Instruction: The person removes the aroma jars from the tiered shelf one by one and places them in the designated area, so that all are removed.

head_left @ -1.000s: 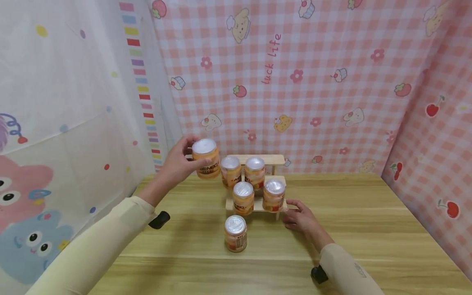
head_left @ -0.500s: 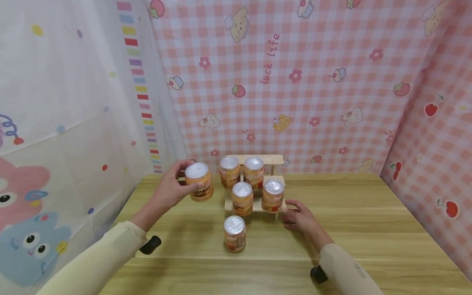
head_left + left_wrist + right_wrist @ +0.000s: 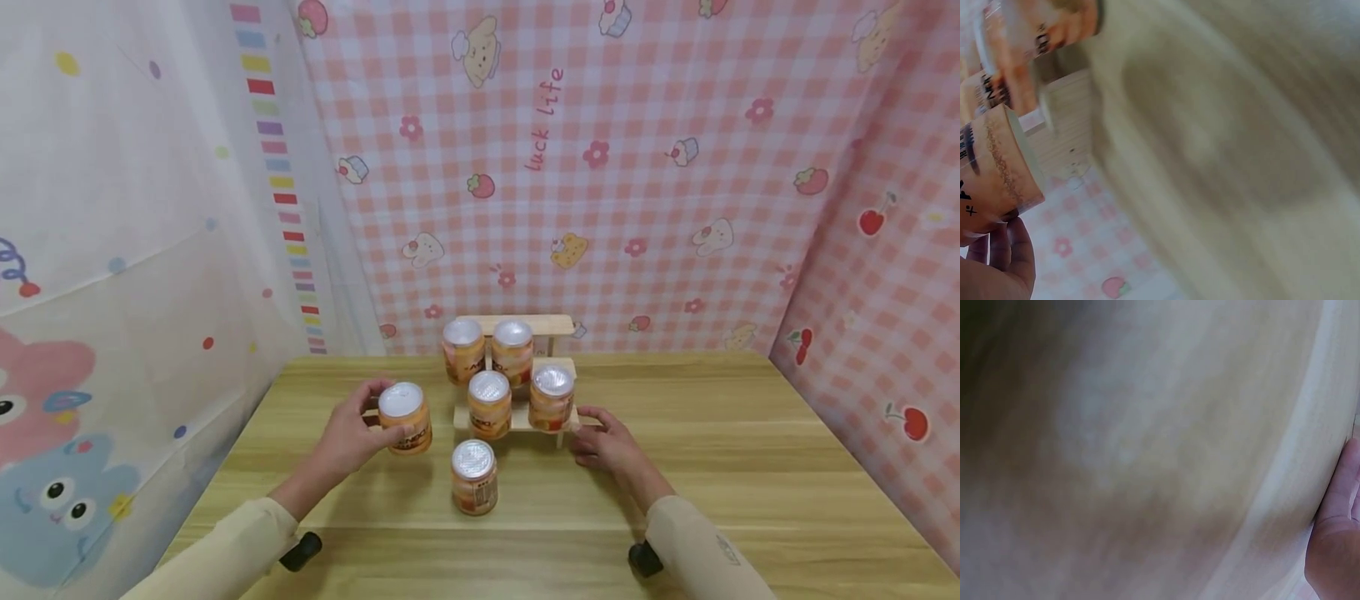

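Note:
In the head view my left hand (image 3: pixel 348 433) holds a can (image 3: pixel 405 421) with an orange label and a silvery lid, thumb in front and fingers behind. The can is upright, left of a small stepped wooden stand (image 3: pixel 521 323). The left wrist view shows the fingers (image 3: pixel 1019 250) against that can (image 3: pixel 997 169). My right hand (image 3: pixel 611 450) grips the right end of the stand's lowest step; part of its grip is hidden. Two similar cans stand on that step, a left one (image 3: pixel 490 408) and a right one (image 3: pixel 552 400).
Two more cans, left (image 3: pixel 463 354) and right (image 3: pixel 513 354), stand on the middle step. Another can (image 3: pixel 475 479) stands on the wooden table (image 3: pixel 712 467) before the stand. A pink checked cloth (image 3: pixel 637 200) hangs behind, a white patterned sheet (image 3: pixel 165 275) at left.
My left hand has lowered the can from beside the upper part of the stand to near the table, left of the lowest step. The right hand stays at the stand.

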Available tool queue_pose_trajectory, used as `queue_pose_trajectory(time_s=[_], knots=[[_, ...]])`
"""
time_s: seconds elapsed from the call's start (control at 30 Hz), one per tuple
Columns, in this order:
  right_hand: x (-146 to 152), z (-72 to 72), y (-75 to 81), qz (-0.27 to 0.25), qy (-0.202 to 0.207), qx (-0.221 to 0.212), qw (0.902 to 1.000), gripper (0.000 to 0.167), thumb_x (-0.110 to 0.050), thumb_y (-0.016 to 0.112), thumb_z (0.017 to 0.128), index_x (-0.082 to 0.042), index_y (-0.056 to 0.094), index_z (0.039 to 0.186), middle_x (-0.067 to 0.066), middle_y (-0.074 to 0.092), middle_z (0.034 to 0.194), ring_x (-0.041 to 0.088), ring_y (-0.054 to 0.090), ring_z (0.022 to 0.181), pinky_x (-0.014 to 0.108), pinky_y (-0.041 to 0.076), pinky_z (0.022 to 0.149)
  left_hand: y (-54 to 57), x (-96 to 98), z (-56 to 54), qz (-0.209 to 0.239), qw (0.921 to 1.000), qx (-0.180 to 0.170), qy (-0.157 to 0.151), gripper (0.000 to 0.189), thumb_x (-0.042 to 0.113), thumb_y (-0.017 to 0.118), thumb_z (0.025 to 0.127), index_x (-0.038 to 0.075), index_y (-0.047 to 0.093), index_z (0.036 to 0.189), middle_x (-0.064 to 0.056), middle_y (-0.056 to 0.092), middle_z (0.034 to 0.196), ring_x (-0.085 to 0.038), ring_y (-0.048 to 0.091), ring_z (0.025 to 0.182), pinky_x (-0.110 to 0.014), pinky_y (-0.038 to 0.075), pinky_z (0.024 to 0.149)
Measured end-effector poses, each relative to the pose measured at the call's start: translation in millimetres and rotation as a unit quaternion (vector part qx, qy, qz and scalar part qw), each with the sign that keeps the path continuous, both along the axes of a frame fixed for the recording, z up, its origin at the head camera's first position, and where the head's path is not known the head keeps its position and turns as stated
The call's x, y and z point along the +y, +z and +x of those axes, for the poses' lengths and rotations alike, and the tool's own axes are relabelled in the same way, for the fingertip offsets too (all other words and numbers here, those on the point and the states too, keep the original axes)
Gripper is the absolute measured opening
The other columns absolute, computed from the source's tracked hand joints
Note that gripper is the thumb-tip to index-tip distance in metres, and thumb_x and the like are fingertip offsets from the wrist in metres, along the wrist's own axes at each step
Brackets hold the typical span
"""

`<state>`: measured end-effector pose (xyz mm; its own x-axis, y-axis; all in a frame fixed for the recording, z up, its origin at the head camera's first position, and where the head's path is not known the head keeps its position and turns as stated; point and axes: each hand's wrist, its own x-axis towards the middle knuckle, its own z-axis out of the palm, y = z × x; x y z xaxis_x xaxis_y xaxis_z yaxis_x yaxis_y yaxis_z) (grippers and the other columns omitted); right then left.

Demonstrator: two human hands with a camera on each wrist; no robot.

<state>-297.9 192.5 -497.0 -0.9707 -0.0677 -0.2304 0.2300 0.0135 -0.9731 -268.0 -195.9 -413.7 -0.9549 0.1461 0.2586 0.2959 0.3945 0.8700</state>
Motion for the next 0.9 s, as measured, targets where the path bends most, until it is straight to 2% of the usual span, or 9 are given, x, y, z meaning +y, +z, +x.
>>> queue_pose_trajectory(time_s=[0.23,0.5,0.73,0.9], knots=[[0,0.8,-1.3,0.011,0.002,0.011,0.9999,0.047,-0.011,0.054,0.103,0.000,0.036,0.145,0.031,0.050,0.133,0.023,0.065,0.092,0.037,0.057,0.075,-23.3,1.0,7.7,-0.009,0.9998,-0.019,0.006,0.062,0.010,0.085,0.077,0.003,0.053,0.130,-0.014,0.060,0.120,-0.029,0.057,0.111,-0.041,0.050,0.091],[-1,0.1,-0.7,0.006,-0.005,0.008,0.9999,0.047,-0.010,0.056,0.101,-0.001,0.038,0.144,0.028,0.054,0.129,0.021,0.066,0.087,0.036,0.057,0.074,-48.5,4.4,14.1,-0.018,0.9993,-0.030,0.011,0.064,0.009,0.087,0.073,0.004,0.054,0.128,-0.010,0.062,0.116,-0.025,0.058,0.109,-0.040,0.051,0.091],[0,0.0,-2.7,0.006,-0.005,0.010,0.9999,0.047,-0.010,0.057,0.101,0.000,0.038,0.143,0.027,0.054,0.128,0.020,0.066,0.086,0.035,0.057,0.073,-65.4,11.2,20.2,-0.008,0.9997,-0.025,0.001,0.063,0.008,0.090,0.070,0.005,0.057,0.124,-0.005,0.063,0.112,-0.023,0.058,0.106,-0.036,0.051,0.089],[0,-1.1,-2.9,0.006,-0.006,0.010,0.9999,0.046,-0.010,0.056,0.101,-0.001,0.039,0.143,0.026,0.055,0.127,0.018,0.066,0.085,0.035,0.057,0.073,-71.4,15.3,23.3,-0.007,0.9998,-0.016,-0.001,0.063,0.005,0.090,0.068,0.005,0.058,0.122,-0.004,0.063,0.109,-0.022,0.059,0.105,-0.035,0.052,0.088]])
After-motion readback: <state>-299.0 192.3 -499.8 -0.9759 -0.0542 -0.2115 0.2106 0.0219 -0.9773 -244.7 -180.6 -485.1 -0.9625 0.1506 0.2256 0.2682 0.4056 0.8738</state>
